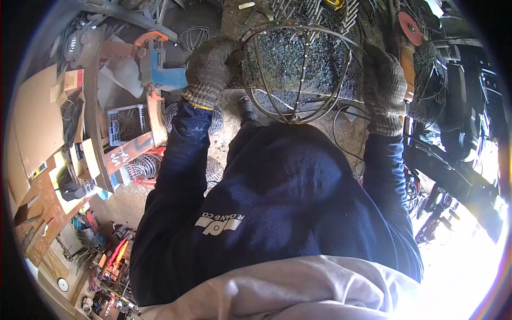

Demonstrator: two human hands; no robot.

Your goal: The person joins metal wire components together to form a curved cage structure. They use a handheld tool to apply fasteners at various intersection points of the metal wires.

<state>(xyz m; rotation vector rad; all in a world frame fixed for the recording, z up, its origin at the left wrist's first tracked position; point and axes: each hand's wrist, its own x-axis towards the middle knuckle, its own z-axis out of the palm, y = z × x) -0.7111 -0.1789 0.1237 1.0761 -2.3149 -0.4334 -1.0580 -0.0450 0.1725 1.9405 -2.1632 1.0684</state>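
Note:
In front of my chest is a domed frame of bent metal wire [303,69], with a round rim and several ribs that meet at a small joint on the side nearest me. My left hand [209,72], in a thick grey knitted glove, is closed at the left edge of the rim. On the opposite edge my right hand [385,90], gloved alike, is closed too. Glove and wrist hide the fingertips of both. Beneath the frame lies a worktop [325,88] strewn with dark metal bits.
Several metal rods [349,17] and a yellow tape measure [334,4] lie at the far edge. A red disc [409,29] on an orange-bodied tool stands by my right hand. Leftward are a blue vise [164,74], a white crate [113,128] and another wire frame [193,38].

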